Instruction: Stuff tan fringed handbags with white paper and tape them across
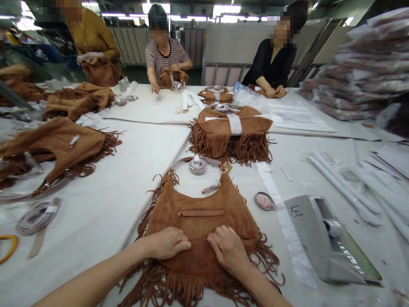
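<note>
A brown suede handbag with long fringe lies flat on the white table in front of me, its zipped pocket facing up. My left hand is closed on the bag's front, left of centre, with the fingers curled under. To the right of centre, my right hand also presses its bent fingers into the suede. The fingertips of both hands are partly hidden. Beyond the bag's opening sits a wrapped, coiled strap. A stack of folded fringed bags stands just past it.
A grey tape dispenser and a small ring-shaped item are at right. More bags and another coiled strap lie at left, near yellow scissor handles. Wrapped packs are piled far right. Several co-workers stand across the table.
</note>
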`<state>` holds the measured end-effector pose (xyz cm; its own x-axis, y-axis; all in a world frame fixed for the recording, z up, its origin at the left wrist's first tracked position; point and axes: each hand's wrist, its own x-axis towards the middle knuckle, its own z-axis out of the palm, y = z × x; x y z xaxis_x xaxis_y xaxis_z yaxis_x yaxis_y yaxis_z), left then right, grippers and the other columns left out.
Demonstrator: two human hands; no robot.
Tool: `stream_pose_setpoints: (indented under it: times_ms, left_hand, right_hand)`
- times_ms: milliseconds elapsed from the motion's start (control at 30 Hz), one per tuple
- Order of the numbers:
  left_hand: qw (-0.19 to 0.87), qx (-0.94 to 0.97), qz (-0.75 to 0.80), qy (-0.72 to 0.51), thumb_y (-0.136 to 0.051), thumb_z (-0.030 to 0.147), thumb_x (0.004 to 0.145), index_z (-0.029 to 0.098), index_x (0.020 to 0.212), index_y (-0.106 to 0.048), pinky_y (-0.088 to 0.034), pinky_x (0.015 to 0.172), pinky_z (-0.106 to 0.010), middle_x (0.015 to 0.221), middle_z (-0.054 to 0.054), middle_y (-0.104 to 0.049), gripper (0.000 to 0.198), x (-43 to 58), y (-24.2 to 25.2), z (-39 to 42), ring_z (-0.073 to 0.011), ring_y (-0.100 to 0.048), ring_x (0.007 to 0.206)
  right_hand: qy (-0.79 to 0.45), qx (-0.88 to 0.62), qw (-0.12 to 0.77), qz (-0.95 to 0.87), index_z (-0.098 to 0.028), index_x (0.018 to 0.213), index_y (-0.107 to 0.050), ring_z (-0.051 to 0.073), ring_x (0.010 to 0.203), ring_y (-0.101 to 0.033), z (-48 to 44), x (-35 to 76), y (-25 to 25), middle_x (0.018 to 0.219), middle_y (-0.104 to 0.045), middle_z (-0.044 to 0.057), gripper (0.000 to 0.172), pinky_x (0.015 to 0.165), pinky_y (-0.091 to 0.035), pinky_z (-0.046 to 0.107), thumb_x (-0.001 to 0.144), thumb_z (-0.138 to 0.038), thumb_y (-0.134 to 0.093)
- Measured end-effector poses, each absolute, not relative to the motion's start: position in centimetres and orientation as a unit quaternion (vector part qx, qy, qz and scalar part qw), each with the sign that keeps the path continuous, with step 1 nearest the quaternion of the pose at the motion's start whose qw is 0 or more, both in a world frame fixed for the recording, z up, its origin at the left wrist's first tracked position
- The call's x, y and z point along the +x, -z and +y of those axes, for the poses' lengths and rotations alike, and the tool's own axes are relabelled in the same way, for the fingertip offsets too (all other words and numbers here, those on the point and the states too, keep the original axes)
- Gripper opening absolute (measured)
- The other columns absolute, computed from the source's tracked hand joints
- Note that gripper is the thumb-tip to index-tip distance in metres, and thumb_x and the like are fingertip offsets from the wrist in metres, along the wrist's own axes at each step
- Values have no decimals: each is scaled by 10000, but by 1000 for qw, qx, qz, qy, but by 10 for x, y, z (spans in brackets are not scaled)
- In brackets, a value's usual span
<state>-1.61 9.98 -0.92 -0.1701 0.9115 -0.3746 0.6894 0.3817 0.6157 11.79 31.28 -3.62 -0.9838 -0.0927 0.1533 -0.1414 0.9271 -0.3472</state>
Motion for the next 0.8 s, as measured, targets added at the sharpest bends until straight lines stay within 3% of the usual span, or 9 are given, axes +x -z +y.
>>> stream_pose_setpoints:
  times_ms: [133,333,500,633,800]
  left_hand:
    - [329,523,781,-91,-167,466,978,146,860,-687,-489,784,-348,868,-150,-711,622,-9,17,107,-261,-675,823]
    - [299,432,851,31,-266,516,952,127,840,-710,-529,715,-441,842,-199,-717,601,-1,18,119,-344,-687,825]
    - [267,401,875,41,-341,516,940,118,899,-677,-527,711,-452,838,-181,-698,522,4,6,119,-328,-674,798]
    - [150,511,845,-35,-424,230,941,168,1104,-577,-502,814,-411,1000,-111,-651,232,19,-1,119,-248,-603,916]
    - [134,611,764,-161,-388,88,905,210,1327,-454,-442,948,-387,1339,-80,-528,444,33,22,117,-213,-479,1109]
  right_hand:
    - [-161,60,60,-983,-186,803,-587,142,708,-467,312,117,42,739,-569,12,302,714,-286,300,970,-233,-340]
    - [-105,20,11,-994,-195,735,-559,155,691,-545,310,104,45,694,-612,19,325,698,-299,309,967,-255,-340]
    - [-96,1,-17,-995,-203,863,-568,172,646,-590,309,97,45,690,-646,31,264,619,-300,302,965,-315,-352]
    - [-102,-2,-16,-995,-220,1001,-540,169,636,-605,310,96,47,695,-655,20,200,594,-299,282,959,-320,-373]
    - [-111,-7,11,-994,-211,1015,-532,164,679,-595,308,96,43,734,-647,22,178,630,-335,278,951,-283,-382]
